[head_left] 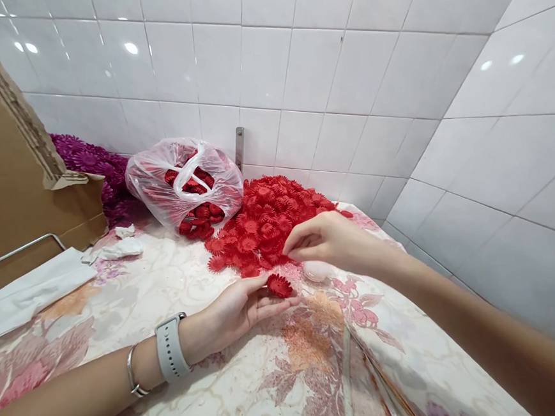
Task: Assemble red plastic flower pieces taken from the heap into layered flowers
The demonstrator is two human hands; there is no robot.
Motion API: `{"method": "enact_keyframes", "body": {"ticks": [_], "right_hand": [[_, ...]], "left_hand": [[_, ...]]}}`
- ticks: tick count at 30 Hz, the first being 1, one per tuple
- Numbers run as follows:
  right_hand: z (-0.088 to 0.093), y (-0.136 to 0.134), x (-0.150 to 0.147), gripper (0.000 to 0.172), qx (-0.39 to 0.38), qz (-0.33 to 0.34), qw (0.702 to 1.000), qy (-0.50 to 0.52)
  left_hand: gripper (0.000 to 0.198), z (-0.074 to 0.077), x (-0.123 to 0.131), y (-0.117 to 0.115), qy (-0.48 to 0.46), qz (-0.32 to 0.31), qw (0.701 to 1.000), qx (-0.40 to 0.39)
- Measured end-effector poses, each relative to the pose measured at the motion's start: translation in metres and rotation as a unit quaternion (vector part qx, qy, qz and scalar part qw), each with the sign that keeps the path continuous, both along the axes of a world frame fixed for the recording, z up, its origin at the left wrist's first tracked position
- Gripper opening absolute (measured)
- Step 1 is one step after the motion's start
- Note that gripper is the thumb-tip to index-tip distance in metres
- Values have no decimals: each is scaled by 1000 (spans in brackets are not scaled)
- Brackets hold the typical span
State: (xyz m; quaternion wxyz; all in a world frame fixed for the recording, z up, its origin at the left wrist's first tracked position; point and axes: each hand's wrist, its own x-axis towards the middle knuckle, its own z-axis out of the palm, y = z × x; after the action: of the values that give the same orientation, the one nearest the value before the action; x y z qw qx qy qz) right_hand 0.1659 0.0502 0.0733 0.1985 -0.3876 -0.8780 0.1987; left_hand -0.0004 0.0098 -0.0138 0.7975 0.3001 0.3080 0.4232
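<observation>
A dark red artificial flower head (280, 286) rests between the thumb and fingers of my left hand (233, 310), palm up above the tablecloth. My right hand (332, 241) hovers just behind and to the right of it, thumb and fingertips pinched together. Whatever those fingertips hold, if anything, is too small to make out. Right behind both hands lies a heap of red flower heads (267, 220). Under my right hand sits a small whitish, rounded thing (318, 271), partly hidden.
Left of the heap stands a clear plastic bag (150, 175) of red flower heads, with purple flowers (89, 161) behind a cardboard box (16, 168). White paper (25, 297) lies at left. Thin sticks (388, 383) lie at front right on the floral tablecloth (225, 383). Tiled walls (312, 63) close the back and right.
</observation>
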Motion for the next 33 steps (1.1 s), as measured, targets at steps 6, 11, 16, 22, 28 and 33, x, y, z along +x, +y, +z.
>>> {"method": "enact_keyframes", "body": {"ticks": [6,11,16,22,28,33], "right_hand": [[-5,-22,-22,22,-33,46,997,-44],[-5,-23,-23,24,-27,27,999,-35],[-10,-25,-19,22,-38,23,999,-23],[-19,-28,-18,25,-6,23,1000,7],[-25,-24,-18,18,88,35,994,-52],[-17,-26,-16,15,95,67,992,-42]], "left_hand": [[26,-9,-4,5,6,-34,999,25],[25,-6,-5,4,4,-27,999,22],[22,-2,-3,2,-7,-24,999,48],[24,0,-3,3,-9,-16,998,52],[27,4,-4,2,-3,2,999,40],[27,8,-5,0,-6,-13,999,51]]}}
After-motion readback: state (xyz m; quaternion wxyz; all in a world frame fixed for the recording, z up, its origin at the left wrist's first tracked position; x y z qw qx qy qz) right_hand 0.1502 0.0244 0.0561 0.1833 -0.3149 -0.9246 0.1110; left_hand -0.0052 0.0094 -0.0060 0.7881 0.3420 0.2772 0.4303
